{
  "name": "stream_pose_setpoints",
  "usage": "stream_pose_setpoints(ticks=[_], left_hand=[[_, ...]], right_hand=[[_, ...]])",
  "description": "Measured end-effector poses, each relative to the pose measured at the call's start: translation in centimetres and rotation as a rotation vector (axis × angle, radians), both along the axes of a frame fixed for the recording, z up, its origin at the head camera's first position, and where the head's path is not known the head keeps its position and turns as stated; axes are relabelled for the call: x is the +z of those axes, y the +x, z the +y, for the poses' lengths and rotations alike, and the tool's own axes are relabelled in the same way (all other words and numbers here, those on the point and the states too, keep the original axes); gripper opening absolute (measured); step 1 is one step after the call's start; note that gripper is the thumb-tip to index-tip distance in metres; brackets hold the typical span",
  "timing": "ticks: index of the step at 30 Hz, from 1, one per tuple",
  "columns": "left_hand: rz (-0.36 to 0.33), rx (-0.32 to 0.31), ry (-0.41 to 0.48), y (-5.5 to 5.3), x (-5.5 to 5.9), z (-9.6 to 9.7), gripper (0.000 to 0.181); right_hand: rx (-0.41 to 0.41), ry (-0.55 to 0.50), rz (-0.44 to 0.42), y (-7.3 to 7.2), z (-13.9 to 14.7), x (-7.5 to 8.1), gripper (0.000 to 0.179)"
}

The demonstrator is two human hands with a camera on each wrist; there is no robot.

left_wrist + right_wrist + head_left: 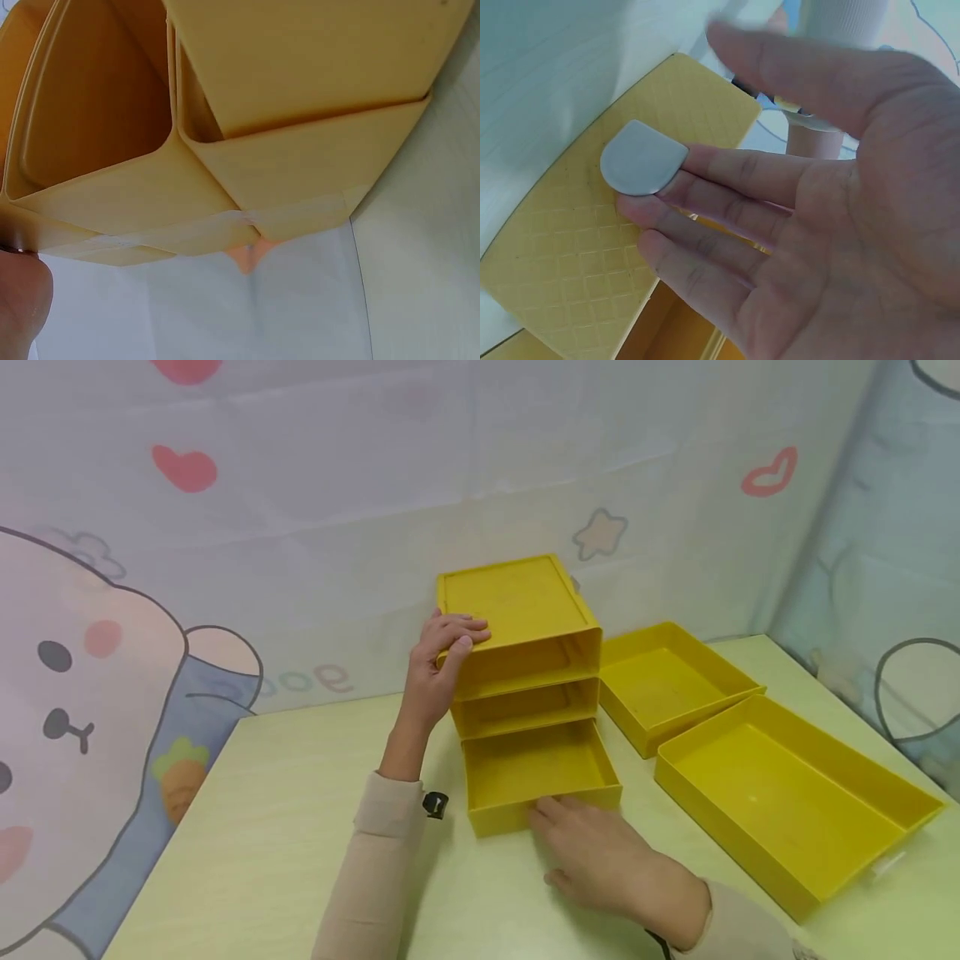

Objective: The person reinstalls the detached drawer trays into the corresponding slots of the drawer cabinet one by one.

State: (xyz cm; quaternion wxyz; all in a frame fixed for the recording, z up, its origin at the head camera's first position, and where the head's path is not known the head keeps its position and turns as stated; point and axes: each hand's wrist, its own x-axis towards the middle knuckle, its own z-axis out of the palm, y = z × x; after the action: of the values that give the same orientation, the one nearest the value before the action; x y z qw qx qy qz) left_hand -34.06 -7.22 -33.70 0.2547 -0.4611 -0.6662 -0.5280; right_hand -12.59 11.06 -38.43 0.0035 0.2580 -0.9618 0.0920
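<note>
While the left hand [438, 664] grips a top corner: the yellow cabinet [517, 597] stands upright on the pale table [300, 827], near the printed backdrop [360, 552], its open front facing the person.
Cabinet tiers: three, one above another, the upper two open at the front.
Bottom drawer [498, 818]: in the lowest tier, slid partway out, front panel toward the person, open side up; its rear is inside, so its long axis cannot be told.
Drawers: three in all, one in the cabinet, two loose at its right.
Near loose drawer [780, 785]: open side up, long axis running from upper left to lower right in the head view, its tabbed end at the lower right.
Far loose drawer [667, 681]: open side up, just beside the cabinet and partly hidden by it.
Left grip: bent over the cabinet's front left corner, fingers on top, thumb by the rim.
Right hand [600, 856]: wide, fingers extended, tips touching the bottom drawer's one pale tab [643, 159], thumb well apart.
Sleeves: two, beige [371, 877].
</note>
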Motion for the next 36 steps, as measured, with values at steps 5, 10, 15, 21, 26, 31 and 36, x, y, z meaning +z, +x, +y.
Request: stream_pose_setpoints(ticks=[5, 10, 15, 21, 26, 31, 36], left_hand=[[-0.022, -0.002, -0.007, 2.1, 1.4, 0.1, 0.026], [-0.018, -0.009, -0.014, 2.6, 2.1, 0.0, 0.025], [-0.04, -0.024, -0.011, 2.6, 2.1, 0.0, 0.025], [-0.047, -0.023, -0.02, 2.7, 2.2, -0.1, 0.026], [-0.038, -0.03, 0.002, 2.6, 2.2, -0.1, 0.025], [-0.047, -0.038, -0.014, 2.5, 2.1, 0.2, 0.026], [-0.046, -0.023, -0.013, 1.2, 1.1, 0.0, 0.026]], right_hand=[[0.014, -0.024, -0.003, -0.1, 0.2, 0.0, 0.055], [0.008, -0.022, -0.013, -0.2, 0.1, 0.1, 0.055], [0.027, -0.014, 0.016, -0.4, 0.0, 0.0, 0.047], [0.068, -0.02, 0.051, -0.9, 0.1, 0.0, 0.042], [0.095, -0.033, 0.115, -1.6, 0.0, 0.0, 0.033], [0.051, -0.051, 0.046, -2.0, 0.0, 0.1, 0.033], [0.057, -0.061, 0.014, -2.3, -0.1, 0.1, 0.034]])
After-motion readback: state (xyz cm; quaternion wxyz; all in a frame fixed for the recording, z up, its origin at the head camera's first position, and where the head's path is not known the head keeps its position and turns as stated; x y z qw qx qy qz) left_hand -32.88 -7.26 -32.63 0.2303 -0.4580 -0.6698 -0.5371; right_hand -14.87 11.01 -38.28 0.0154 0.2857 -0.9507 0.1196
